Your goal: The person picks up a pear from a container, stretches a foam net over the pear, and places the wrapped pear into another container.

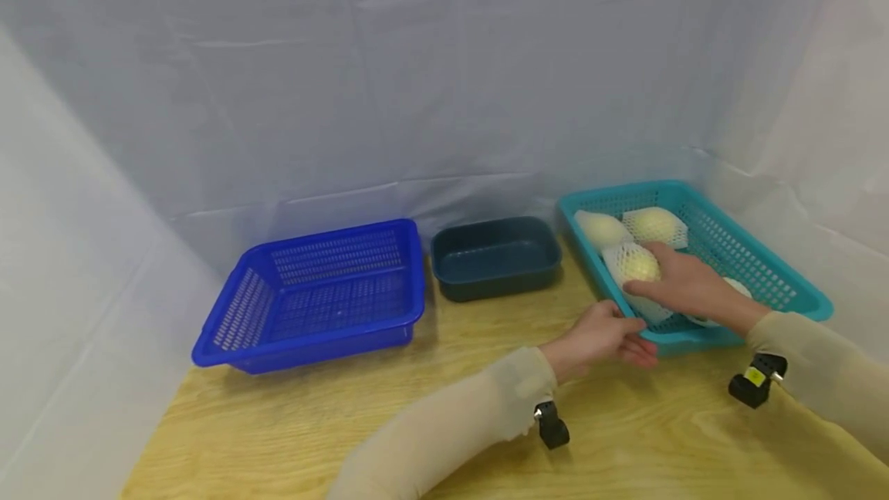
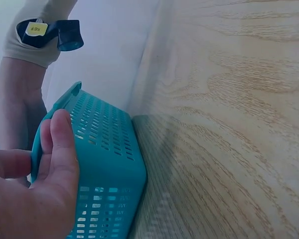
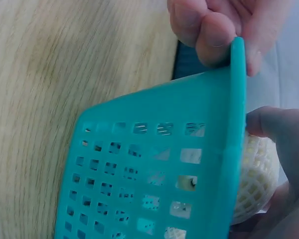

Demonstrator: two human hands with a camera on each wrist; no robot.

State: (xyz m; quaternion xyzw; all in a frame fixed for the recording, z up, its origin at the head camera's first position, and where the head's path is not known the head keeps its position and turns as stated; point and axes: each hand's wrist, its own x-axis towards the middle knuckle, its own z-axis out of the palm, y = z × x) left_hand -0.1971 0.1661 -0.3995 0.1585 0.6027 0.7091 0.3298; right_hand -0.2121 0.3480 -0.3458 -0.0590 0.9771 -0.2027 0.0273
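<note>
My left hand (image 1: 599,338) pinches the rim of the teal basket (image 2: 109,174) at its near left corner, with the thumb over the edge and the fingers beneath. Inside the basket, my right hand (image 1: 687,280) grips a pale yellow round fruit (image 1: 637,267) wrapped in white foam netting. In the right wrist view, the netted fruit (image 3: 256,179) shows just past the basket rim, with the thumb and fingers around it. Two more netted fruits, one at the back left (image 1: 603,231) and one behind (image 1: 656,225), lie in the basket. Another (image 1: 736,288) is partly hidden under the right wrist.
A blue perforated basket (image 1: 312,339) stands on the left of the wooden table (image 1: 278,423). Between the two baskets is a dark green rectangular dish (image 1: 496,284). White sheeting (image 1: 444,83) hangs close behind and along both sides.
</note>
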